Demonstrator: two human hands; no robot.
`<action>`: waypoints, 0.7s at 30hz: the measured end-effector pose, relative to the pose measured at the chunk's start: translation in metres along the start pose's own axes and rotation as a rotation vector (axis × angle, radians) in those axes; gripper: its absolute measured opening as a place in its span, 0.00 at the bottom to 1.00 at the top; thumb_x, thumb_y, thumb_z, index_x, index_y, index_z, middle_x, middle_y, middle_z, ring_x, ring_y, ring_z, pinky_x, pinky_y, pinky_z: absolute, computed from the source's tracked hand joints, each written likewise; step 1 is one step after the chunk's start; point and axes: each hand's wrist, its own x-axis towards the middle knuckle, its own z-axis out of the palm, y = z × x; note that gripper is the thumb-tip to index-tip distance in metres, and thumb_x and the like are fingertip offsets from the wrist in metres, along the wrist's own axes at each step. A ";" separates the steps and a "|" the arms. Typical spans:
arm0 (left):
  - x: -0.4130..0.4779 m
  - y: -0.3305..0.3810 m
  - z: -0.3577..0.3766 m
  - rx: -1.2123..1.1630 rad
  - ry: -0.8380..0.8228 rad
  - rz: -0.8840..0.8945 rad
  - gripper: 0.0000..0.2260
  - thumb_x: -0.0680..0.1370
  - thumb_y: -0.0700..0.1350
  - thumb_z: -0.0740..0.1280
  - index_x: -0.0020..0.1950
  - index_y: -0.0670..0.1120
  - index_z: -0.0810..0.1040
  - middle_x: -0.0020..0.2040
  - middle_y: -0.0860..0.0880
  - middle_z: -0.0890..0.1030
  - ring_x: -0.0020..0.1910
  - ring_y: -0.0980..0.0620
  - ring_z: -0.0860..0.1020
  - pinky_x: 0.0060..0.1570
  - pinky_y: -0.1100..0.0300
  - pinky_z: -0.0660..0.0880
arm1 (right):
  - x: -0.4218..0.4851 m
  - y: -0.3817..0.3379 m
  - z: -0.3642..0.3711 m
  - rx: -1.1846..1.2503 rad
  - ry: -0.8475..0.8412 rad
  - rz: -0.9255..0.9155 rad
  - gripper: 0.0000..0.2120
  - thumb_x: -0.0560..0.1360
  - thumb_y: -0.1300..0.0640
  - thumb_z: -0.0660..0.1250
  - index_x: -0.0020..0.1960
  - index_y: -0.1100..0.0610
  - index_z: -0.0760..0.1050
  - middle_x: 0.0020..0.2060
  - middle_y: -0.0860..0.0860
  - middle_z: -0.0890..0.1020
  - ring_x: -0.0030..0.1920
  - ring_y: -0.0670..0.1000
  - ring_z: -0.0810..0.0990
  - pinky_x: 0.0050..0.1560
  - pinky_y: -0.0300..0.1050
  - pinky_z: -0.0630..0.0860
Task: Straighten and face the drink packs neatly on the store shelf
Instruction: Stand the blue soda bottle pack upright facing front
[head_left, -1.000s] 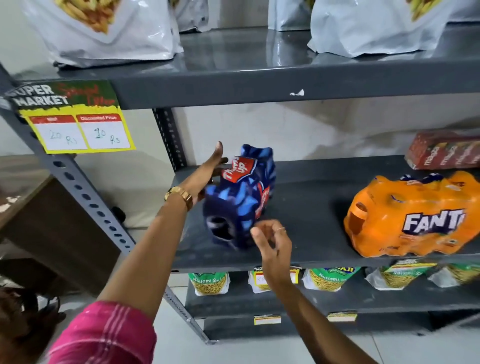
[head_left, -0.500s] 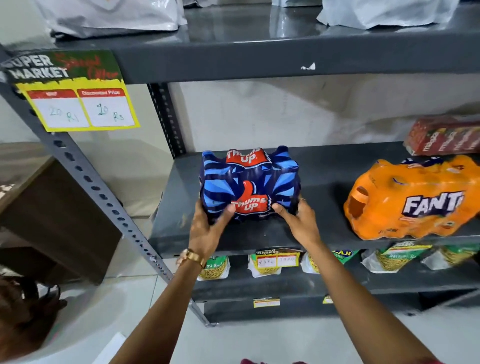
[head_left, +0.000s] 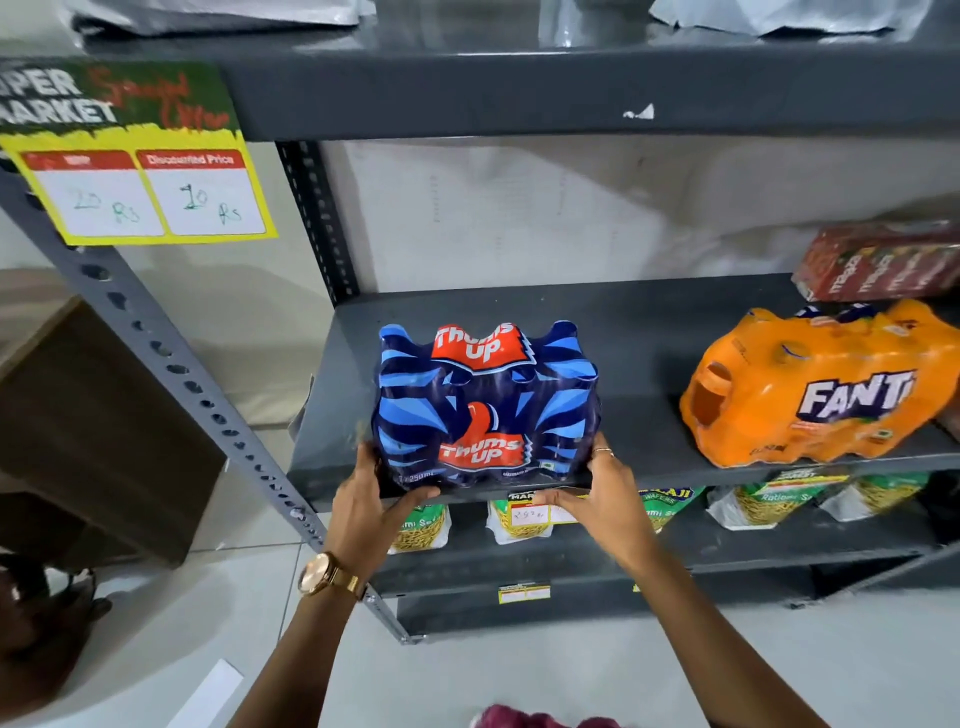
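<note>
we find the left hand (head_left: 371, 501) and right hand (head_left: 597, 496) clasping the thums up pack (head_left: 485, 408) at the shelf (head_left: 649, 332) front, apparently squared; next, the skewed fanta pack (head_left: 821, 384) needs turning.

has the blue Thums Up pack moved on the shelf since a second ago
Yes. The Thums Up pack has been turned from end-on to label-forward and now sits at the shelf's front edge, both hands at its lower corners.

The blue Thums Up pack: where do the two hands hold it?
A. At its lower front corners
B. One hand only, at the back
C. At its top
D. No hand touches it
A: the left hand and right hand each grip a lower front corner of the Thums Up pack.
</note>
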 end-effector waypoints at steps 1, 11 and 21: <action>0.000 -0.001 0.001 -0.001 -0.006 0.001 0.35 0.68 0.48 0.76 0.68 0.44 0.62 0.59 0.44 0.80 0.51 0.44 0.82 0.50 0.53 0.78 | 0.000 -0.001 0.001 -0.009 0.008 0.005 0.35 0.63 0.54 0.79 0.64 0.56 0.66 0.59 0.54 0.82 0.59 0.54 0.80 0.61 0.52 0.78; -0.004 -0.015 0.005 0.062 0.025 -0.001 0.32 0.72 0.51 0.71 0.70 0.47 0.59 0.65 0.41 0.75 0.60 0.40 0.77 0.55 0.41 0.77 | 0.006 -0.004 0.002 -0.066 -0.002 -0.014 0.34 0.67 0.55 0.77 0.67 0.57 0.64 0.59 0.55 0.81 0.60 0.56 0.80 0.61 0.55 0.76; -0.010 -0.027 0.006 0.054 0.110 0.068 0.29 0.76 0.41 0.66 0.73 0.44 0.55 0.64 0.40 0.76 0.60 0.41 0.77 0.56 0.44 0.77 | 0.007 -0.006 0.007 -0.145 -0.067 -0.033 0.28 0.71 0.52 0.73 0.66 0.57 0.64 0.59 0.56 0.82 0.59 0.58 0.80 0.58 0.52 0.77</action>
